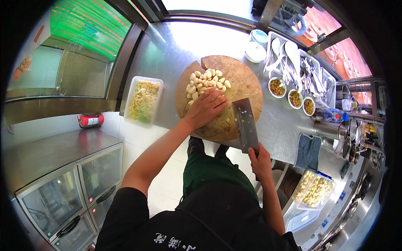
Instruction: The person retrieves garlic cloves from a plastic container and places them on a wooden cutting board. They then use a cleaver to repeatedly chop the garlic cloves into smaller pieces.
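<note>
On a round wooden chopping board (248, 81) lies a heap of peeled garlic cloves (204, 82). My left hand (209, 105) rests palm down at the heap's near edge, its fingers touching cloves; what lies under the palm is hidden. The handle of a cleaver (246, 124) is in my right hand (260, 158), off the board's near right edge. The blade lies over the board's right part, with small pale and green bits stuck on it. To the left stands a plastic tub (126, 108) of chopped and sliced garlic (143, 97).
Along the right are stacked small dishes (255, 51), trays of spoons and forks (309, 73), three small bowls of brown relish (295, 98), bottles (333, 115), a dark cloth (307, 151) over the edge, and a container of garlic cloves (314, 190). Window frames border the steel counter (163, 53).
</note>
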`<state>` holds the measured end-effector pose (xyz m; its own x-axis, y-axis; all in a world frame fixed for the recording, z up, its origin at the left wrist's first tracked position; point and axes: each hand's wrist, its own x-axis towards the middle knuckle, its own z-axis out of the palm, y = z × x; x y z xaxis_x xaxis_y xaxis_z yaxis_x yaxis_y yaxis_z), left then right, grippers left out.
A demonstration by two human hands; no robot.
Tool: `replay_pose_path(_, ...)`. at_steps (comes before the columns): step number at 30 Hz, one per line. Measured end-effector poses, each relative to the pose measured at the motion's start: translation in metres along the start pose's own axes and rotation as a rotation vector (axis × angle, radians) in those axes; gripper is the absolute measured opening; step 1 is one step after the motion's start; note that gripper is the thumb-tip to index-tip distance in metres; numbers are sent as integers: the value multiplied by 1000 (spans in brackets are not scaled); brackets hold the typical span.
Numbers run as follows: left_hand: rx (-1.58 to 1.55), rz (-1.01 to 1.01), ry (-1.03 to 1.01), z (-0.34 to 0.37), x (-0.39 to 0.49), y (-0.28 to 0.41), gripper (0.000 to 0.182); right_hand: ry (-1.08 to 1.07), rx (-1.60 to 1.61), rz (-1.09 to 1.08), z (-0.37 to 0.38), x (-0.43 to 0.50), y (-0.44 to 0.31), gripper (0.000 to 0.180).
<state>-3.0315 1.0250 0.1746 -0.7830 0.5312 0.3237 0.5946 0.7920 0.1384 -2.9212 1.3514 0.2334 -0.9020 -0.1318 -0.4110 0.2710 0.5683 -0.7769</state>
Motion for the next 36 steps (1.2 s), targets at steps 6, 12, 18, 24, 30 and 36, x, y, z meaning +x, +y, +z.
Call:
replay_pose_path(6,-71,42,25,-17,-21,-1,41,-23,10,36,-1,-6,-22,27)
replay_pose_path(12,-143,-49,105,-23,-26,7,47,-73,-13,-27,1,-23,-6,28)
replay_pose_path(18,-117,-96,136,-21,-10,6,30,4,23,-29,-3,-8,-6,28)
replay_pose_path(24,-134,-155,137,-16,4,17,23,-22,5,-26,-7,11,-16,26)
replay_pose_path(30,-200,-222,104,-22,-10,45,27,-44,6,-23,-5,17,-9,26)
replay_pose_path(36,-307,-372,133,-31,-29,49,32,-61,27,2,-9,19,-14,26)
